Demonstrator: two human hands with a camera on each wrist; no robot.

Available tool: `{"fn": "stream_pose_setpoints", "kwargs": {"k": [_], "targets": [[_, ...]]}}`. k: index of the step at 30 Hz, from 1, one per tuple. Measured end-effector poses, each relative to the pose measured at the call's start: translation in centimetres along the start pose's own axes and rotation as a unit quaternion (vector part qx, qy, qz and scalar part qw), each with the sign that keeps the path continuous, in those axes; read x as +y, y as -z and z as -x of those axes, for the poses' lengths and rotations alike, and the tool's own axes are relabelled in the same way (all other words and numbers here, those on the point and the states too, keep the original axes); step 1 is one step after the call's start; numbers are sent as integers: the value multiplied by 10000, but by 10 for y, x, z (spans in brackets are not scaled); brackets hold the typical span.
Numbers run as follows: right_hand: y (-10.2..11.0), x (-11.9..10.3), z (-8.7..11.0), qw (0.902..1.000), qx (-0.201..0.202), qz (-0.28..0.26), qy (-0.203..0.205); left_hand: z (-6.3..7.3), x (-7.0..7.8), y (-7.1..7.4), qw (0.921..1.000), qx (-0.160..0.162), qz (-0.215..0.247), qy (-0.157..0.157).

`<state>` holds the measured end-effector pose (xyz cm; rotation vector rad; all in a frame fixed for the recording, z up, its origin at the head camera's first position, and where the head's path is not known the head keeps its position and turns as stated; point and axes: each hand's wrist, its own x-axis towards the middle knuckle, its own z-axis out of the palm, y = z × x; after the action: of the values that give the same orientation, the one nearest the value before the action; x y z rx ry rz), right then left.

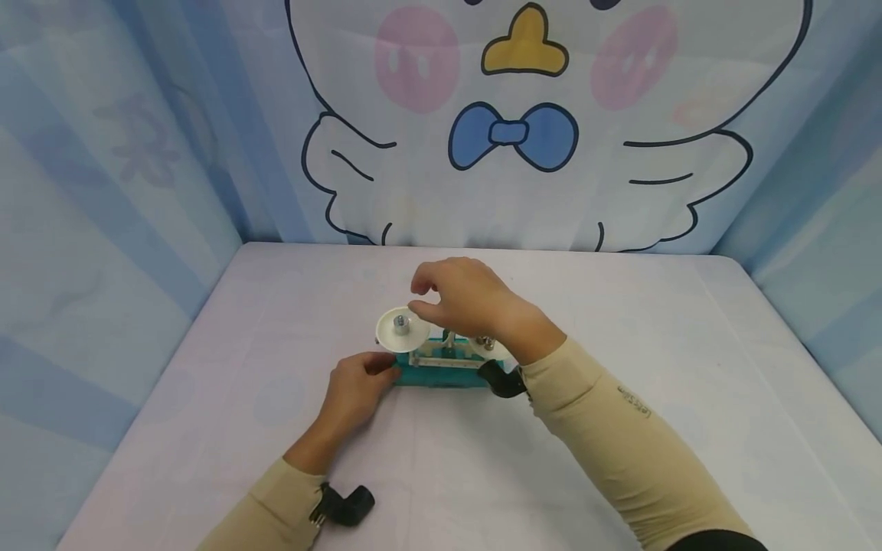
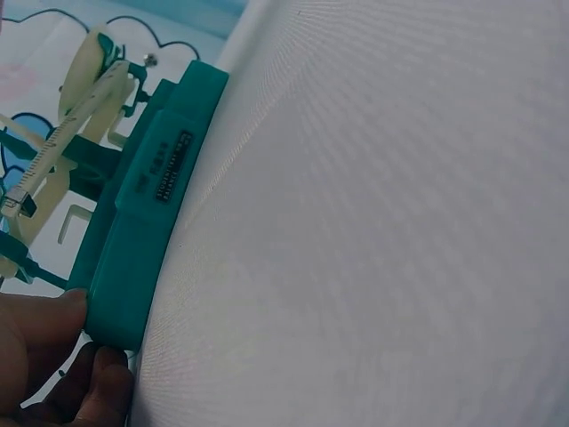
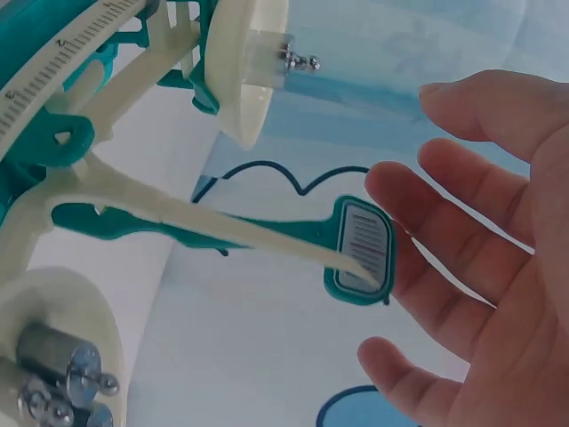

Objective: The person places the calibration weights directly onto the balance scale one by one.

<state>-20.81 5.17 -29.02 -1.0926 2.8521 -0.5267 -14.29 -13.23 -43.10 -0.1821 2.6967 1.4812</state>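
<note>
A small teal balance scale with a ruled cream beam stands on the table. My left hand grips the left end of its base, thumb on top and fingers at the end. Above the scale, near the left pan, my right hand hovers with loosely bent fingers and nothing in them. That pan carries one pale cylinder with a metal knob. Several metal weights lie in the right pan, partly hidden by my right wrist in the head view. A lined pointer plate overlaps my right fingertips in the right wrist view.
A white cloth covers the table. Behind it hangs a printed curtain with a cartoon figure, and blue patterned curtains line both sides. Black wrist mounts stick out from both sleeves.
</note>
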Motion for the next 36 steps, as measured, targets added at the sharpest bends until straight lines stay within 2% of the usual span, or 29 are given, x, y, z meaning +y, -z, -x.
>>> {"fn": "stream_pose_setpoints", "kwargs": {"k": [8, 15, 19, 28, 36], "targets": [[6, 13, 15, 9983, 237, -497, -206, 1, 0, -1, 10000, 37, 8, 16], [8, 36, 36, 9924, 868, -858, -163, 1, 2, -2, 10000, 44, -4, 86], [10, 49, 51, 9889, 1119, -915, -347, 2, 3, -2, 9999, 48, -24, 131], [10, 71, 78, 9841, 1187, -972, -890, 1, 3, -1, 9998, 52, -57, 179], [2, 78, 96, 9803, 1286, -1099, -1021, 2, 5, -2, 9998, 52, -51, 190]]}}
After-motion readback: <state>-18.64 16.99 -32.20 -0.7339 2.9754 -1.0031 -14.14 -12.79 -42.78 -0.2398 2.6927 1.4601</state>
